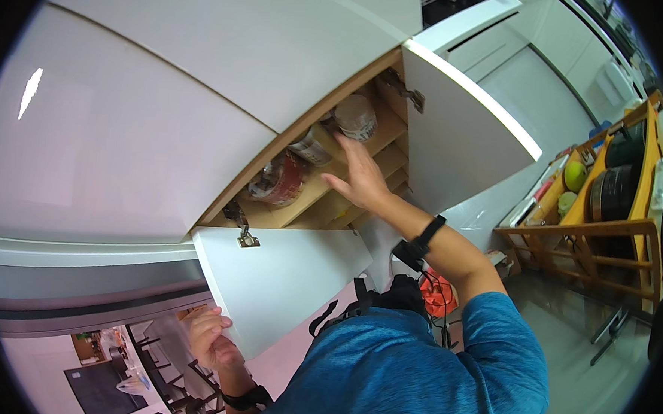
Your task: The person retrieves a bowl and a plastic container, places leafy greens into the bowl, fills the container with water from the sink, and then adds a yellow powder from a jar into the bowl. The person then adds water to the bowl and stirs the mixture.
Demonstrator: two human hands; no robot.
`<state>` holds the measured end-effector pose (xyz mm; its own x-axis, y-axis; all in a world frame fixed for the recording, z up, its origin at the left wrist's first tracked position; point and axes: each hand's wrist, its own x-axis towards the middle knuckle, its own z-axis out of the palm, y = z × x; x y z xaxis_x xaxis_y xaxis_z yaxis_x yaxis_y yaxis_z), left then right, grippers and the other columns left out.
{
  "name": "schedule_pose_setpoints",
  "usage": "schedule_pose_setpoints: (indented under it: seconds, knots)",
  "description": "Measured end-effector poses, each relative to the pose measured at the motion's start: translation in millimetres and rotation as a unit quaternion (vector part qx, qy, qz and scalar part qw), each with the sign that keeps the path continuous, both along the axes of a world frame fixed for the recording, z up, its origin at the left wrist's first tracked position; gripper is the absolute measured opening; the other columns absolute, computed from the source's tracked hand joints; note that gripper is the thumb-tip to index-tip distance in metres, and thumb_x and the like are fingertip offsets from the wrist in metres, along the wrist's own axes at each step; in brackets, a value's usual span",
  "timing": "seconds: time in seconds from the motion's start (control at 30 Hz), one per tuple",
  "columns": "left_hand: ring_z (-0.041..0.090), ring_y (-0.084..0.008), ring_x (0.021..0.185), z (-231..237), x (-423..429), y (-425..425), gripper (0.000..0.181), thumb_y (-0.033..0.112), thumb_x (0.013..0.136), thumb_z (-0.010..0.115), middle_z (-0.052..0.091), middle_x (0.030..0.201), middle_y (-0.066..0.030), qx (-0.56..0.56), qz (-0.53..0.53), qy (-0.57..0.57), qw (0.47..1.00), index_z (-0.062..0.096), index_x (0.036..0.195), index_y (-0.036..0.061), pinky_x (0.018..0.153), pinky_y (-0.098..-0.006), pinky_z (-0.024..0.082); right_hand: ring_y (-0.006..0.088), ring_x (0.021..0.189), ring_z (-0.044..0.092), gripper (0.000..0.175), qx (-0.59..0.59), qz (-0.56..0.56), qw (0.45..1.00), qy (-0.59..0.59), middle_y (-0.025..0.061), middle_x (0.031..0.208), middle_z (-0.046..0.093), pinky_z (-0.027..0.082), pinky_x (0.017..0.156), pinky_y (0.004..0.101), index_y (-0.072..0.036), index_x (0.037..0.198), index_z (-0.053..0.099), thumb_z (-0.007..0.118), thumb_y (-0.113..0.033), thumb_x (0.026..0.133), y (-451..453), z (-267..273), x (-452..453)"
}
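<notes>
Two white doors stand swung outward from a wooden cabinet, the lower-left door (283,277) and the right door (470,135). My right hand (361,172) reaches in at the upper shelf (315,189), fingers apart, its fingertips close to a pale lidded jar (356,115); whether they touch is unclear. Left of it stand a clear container with a printed label (311,145) and a larger jar with a red label (282,179). My left hand (212,335) is raised at the outer edge of the lower-left door, its fingers curled; contact with the door cannot be told.
Metal hinges (246,233) jut out at the cabinet's corners. A wooden rack (595,226) with dark pans and green produce stands at the right. An orange-red bag (438,294) lies low beside my body. Tall white cabinet doors (134,118) fill the upper left.
</notes>
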<state>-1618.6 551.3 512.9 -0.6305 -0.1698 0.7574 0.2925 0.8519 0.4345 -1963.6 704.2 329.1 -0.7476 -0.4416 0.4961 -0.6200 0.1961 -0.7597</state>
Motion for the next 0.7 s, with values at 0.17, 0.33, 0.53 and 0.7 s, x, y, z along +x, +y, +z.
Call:
schedule_pose_setpoints:
  seconds: [0.17,0.33,0.53,0.7]
  knots:
    - [0.063,-0.0240,0.080,0.4,-1.5,8.3,0.060,0.062,0.105,0.047,0.067,0.086,-0.0119,0.001,0.020,-0.004,1.000,0.063,0.112,0.0041,0.085,-0.0450,0.058,0.0474,0.131,0.049,0.100,0.023,-0.059,0.994,-0.087,0.0290,0.143,0.048,0.043,0.111,0.0519,0.001,0.152,0.035,0.089,-0.034,0.075,-69.8,7.3,-17.5]
    - [0.063,-0.0238,0.078,4.1,-9.1,10.0,0.059,0.061,0.107,0.039,0.068,0.080,-0.0090,-0.020,0.036,-0.018,0.999,0.063,0.105,0.0065,0.082,-0.0440,0.057,0.0464,0.127,0.052,0.102,0.013,-0.089,0.986,-0.139,0.0284,0.137,0.052,0.048,0.105,0.0515,0.002,0.147,0.039,0.093,-0.031,0.067,-92.5,1.8,-19.8]
    - [0.063,-0.0227,0.077,10.7,-20.1,15.8,0.055,0.054,0.111,0.033,0.069,0.076,-0.0049,-0.033,0.015,-0.049,0.998,0.062,0.096,0.0097,0.080,-0.0433,0.057,0.0450,0.120,0.056,0.093,-0.048,-0.076,0.994,-0.059,0.0236,0.130,0.057,0.049,0.103,0.0513,-0.003,0.142,0.047,0.090,-0.029,0.065,-74.0,2.5,-23.2]
    - [0.061,-0.0219,0.075,10.5,-36.3,26.8,0.052,0.049,0.113,0.030,0.070,0.083,-0.0023,-0.022,-0.064,-0.059,0.996,0.062,0.094,0.0120,0.080,-0.0419,0.057,0.0424,0.127,0.057,0.100,-0.038,-0.045,0.996,-0.071,0.0223,0.138,0.056,0.047,0.108,0.0483,-0.004,0.144,0.045,0.092,-0.033,0.062,-12.7,-7.8,19.0]
